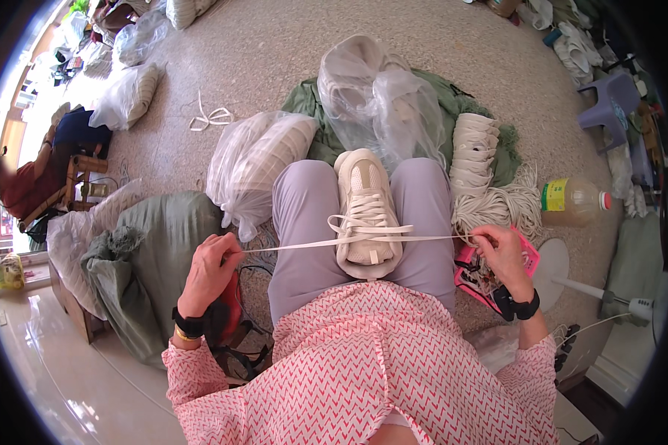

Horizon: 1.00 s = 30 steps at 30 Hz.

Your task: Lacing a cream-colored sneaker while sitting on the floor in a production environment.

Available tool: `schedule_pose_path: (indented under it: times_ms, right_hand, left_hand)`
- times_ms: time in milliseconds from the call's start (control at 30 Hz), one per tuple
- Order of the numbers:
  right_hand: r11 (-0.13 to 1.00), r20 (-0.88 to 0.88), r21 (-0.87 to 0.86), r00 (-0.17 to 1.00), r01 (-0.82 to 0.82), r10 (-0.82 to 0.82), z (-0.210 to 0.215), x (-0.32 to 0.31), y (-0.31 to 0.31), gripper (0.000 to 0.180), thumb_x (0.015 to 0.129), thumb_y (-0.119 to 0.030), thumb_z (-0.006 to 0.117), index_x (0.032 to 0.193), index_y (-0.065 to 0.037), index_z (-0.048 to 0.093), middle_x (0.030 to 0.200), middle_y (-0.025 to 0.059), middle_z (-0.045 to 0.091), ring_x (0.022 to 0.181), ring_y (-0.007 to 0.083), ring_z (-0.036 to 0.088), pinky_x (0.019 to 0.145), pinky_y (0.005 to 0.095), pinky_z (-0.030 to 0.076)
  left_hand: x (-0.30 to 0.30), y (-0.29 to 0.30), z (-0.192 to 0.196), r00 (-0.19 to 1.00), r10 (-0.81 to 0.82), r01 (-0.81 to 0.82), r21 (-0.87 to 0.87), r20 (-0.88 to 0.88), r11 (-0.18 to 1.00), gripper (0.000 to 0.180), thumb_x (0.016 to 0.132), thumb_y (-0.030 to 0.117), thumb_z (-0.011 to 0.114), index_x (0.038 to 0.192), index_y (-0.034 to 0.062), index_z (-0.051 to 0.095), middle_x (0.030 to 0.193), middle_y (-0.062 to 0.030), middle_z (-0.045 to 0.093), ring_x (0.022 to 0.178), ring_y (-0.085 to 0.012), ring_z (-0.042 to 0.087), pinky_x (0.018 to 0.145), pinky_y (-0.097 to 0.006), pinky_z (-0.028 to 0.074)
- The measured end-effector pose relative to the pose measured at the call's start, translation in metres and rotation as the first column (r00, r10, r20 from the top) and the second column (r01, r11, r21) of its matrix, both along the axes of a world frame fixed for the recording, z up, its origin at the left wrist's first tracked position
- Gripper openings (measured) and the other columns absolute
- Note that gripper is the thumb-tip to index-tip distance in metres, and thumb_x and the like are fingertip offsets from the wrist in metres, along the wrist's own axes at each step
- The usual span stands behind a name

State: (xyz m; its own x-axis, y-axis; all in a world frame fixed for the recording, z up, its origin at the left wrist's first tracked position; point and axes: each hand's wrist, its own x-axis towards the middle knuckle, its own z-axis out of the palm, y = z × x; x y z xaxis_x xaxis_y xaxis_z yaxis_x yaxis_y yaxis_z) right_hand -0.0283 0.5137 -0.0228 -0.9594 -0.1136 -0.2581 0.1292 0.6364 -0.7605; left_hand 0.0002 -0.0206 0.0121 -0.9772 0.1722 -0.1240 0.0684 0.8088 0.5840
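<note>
Between my knees stands a cream lace-up sneaker (367,194), toe pointing away from me and heel toward my belly. Its white shoelace (289,246) stretches nearly straight out to both sides across the ankle opening, with loops lying over the tongue. At the left, my left hand (214,265) pinches one end of the lace. Out to the right, my right hand (499,252) pinches the other end, above a pink basket (531,256) holding small items that I cannot make out.
Clear plastic bags (249,167) of pale shoe parts lie ahead on a green cloth (302,100). Right of my knee are stacked cream pieces (473,148), a lace bundle (523,204) and a jug (575,202). A purple stool (608,107) stands far right; another person (33,182) sits far left.
</note>
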Motion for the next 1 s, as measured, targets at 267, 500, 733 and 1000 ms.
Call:
schedule_pose_path:
  times_ms: [267,500,733,1000]
  right_hand:
    - [0.979,-0.011,0.176,0.994,-0.101,0.105,0.013,-0.006,0.009,0.011,0.089,-0.004,0.070,0.093,0.006,0.070,0.075,0.0142,0.069,0.062,0.0200,0.065,0.061,0.0338,0.051]
    - [0.986,0.411,-0.024,0.897,-0.167,0.162,0.049,-0.024,0.004,0.009,0.094,-0.007,0.068,0.092,0.002,0.070,0.072,0.0029,0.070,0.059,0.0102,0.063,0.057,0.0250,0.051]
    - [0.803,0.250,-0.591,0.929,-0.076,0.272,0.102,-0.063,-0.061,0.005,0.096,-0.002,0.064,0.099,0.002,0.066,0.088,0.0070,0.071,0.070,0.0095,0.067,0.062,0.0236,0.055]
    - [0.757,0.280,-0.649,0.949,0.078,0.142,0.047,-0.033,-0.101,0.007,0.096,-0.003,0.068,0.101,0.002,0.069,0.092,0.0046,0.073,0.075,0.0084,0.067,0.069,0.0238,0.057]
  left_hand:
    - [-0.003,-0.005,0.009,0.999,-0.036,0.036,-0.048,-0.015,0.998,0.012,0.085,0.000,0.070,0.085,-0.0007,0.058,0.075,-0.0114,0.057,0.069,-0.0282,0.055,0.063,-0.037,0.044]
    - [-0.028,0.010,0.045,0.996,0.000,-0.004,0.054,0.086,0.999,0.012,0.082,-0.001,0.069,0.084,-0.0024,0.057,0.074,-0.0095,0.056,0.064,-0.0228,0.052,0.061,-0.034,0.043]
    - [-0.080,0.055,0.067,0.973,0.142,-0.228,0.677,0.180,0.700,0.011,0.097,0.007,0.068,0.089,0.0019,0.062,0.078,0.0053,0.055,0.070,-0.0011,0.045,0.060,-0.022,0.035]
    - [-0.043,0.095,-0.002,0.902,-0.124,-0.241,0.721,0.414,0.650,0.005,0.099,0.005,0.065,0.096,0.0037,0.063,0.084,0.0013,0.063,0.074,-0.0046,0.058,0.068,-0.022,0.048]
